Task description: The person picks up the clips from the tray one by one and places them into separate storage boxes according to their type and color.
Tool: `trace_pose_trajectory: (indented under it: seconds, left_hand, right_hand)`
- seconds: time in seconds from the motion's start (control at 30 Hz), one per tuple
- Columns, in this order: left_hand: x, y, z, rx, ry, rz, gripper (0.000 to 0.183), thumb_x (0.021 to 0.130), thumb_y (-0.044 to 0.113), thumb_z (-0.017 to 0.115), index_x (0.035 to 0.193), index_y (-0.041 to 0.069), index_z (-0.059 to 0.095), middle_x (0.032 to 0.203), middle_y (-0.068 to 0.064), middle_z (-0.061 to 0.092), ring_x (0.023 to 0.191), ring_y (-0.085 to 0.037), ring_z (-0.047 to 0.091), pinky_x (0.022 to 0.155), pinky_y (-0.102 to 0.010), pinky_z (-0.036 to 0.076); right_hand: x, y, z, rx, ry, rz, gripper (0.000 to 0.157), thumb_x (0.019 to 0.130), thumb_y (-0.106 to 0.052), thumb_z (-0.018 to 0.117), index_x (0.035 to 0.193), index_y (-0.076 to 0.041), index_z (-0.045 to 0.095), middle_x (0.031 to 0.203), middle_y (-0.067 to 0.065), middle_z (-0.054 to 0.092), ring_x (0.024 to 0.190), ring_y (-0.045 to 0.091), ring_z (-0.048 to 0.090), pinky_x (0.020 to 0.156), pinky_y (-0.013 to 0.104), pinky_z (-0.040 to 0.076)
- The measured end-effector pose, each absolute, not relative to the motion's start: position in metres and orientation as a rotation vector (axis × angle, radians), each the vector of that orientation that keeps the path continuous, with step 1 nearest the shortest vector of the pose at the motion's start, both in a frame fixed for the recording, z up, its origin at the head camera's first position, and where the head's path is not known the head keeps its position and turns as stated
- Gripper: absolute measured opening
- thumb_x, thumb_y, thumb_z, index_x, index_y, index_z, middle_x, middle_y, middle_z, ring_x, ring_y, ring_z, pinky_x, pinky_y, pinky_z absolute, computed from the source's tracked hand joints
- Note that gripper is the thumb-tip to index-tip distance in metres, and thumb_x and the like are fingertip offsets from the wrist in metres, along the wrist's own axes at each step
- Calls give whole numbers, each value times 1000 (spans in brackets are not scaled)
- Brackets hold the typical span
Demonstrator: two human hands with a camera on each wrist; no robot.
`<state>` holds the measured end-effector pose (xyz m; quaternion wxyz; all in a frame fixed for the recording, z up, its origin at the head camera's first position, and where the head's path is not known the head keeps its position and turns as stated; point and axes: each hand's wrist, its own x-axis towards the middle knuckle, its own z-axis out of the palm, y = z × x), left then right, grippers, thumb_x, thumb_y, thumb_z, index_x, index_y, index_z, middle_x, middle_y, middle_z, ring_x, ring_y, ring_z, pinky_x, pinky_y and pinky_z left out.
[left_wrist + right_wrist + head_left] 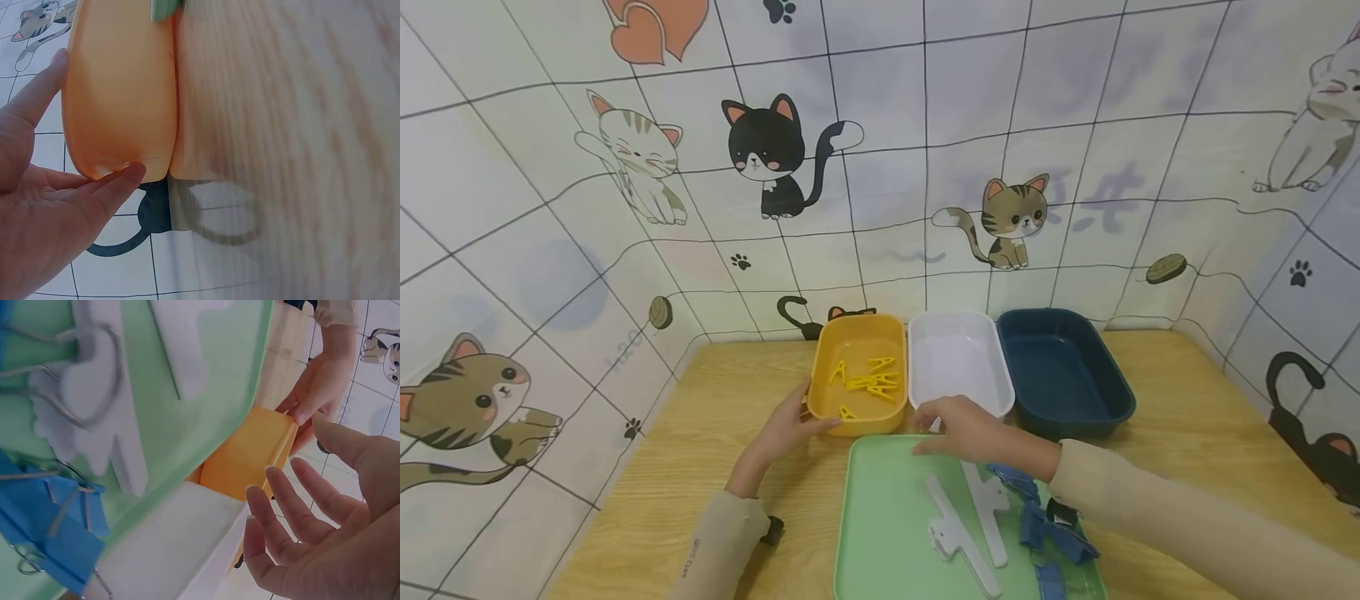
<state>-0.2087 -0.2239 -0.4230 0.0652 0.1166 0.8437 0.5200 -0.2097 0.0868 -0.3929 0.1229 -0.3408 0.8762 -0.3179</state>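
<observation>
Yellow bin [859, 340] stands on worktop [737, 367], just below ctr of head view, at its 6 o'clock, leftmost of 3 bins in a row. Several small yellow clips [872, 382] lie inside: most bunched twd its 4 o'clock, one apart at 9, one near front wall at 7.

L hand [786, 429] at bin's 8 o'clock, gripping near-left corner: thumb on front rim, fingers on outer side wall, so bin wall is pinched betw. them. L wrist view shows fingertips pressed to the bin too.

R hand [966, 429] at bin's 4 o'clock, over near edge of white bin [958, 358] & far edge of tray. Its fingers are spread & loosely bent; can't tell from head view if any tip touches the rim.

White bin right beside yellow one, at its 3 o'clock; dark blue bin [1060, 367] next along, same direction.

Green tray [880, 500] at yellow bin's 5 o'clock, flat, just in front. On it: 2 long white clips [958, 533] approx mid-tray, blue binder clips [1071, 543] in a loose heap twd tray's 2–3 o'clock, partly under R forearm.

Behind, at 12: wall w/ grid lines & cartoon cats [767, 158].
</observation>
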Motion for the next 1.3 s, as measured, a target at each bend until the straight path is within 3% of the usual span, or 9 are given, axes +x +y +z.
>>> trace_pose_trajectory:
  seconds: [0.3, 0.6, 0.93, 1.3]
  left_hand:
    - [-209, -224, -422, 350, 2554, 1547, 90, 90, 16, 77, 157, -2, 19, 156, -29, 31, 138, -48, 40, 115, -57, 34]
    - [-216, -227, -438, 333, 2563, 1553, 90, 91, 11, 74, 158, -1, 16, 157, -29, 29, 139, -47, 40, 115, -57, 34]
    - [-223, -232, -451, 328, 2610, 1535, 88, 92, 16, 75, 159, 3, 19, 157, -23, 34, 138, -39, 44, 114, -54, 38]
    - [-224, -229, -451, 293, 2613, 1528, 90, 91, 17, 75, 159, 4, 18, 160, -22, 29, 140, -39, 42, 114, -53, 38]
  right_hand:
    - [-186, 100, -399, -1003, 2451, -887, 38, 85, -30, 82, 115, -10, 72, 114, 5, 69, 103, 33, 64, 83, 39, 56]
    - [-168, 111, -412, -1070, 2419, -877, 41, 79, -31, 86, 112, -12, 73, 113, -2, 64, 105, 23, 60, 85, 30, 53]
    - [-156, 118, -425, -1087, 2412, -825, 43, 74, -30, 90, 109, -14, 73, 113, -2, 61, 106, 20, 59, 91, 32, 52]
    - [-152, 123, -430, -1091, 2432, -818, 42, 69, -29, 92, 106, -17, 74, 111, -4, 58, 104, 15, 56, 90, 31, 51]
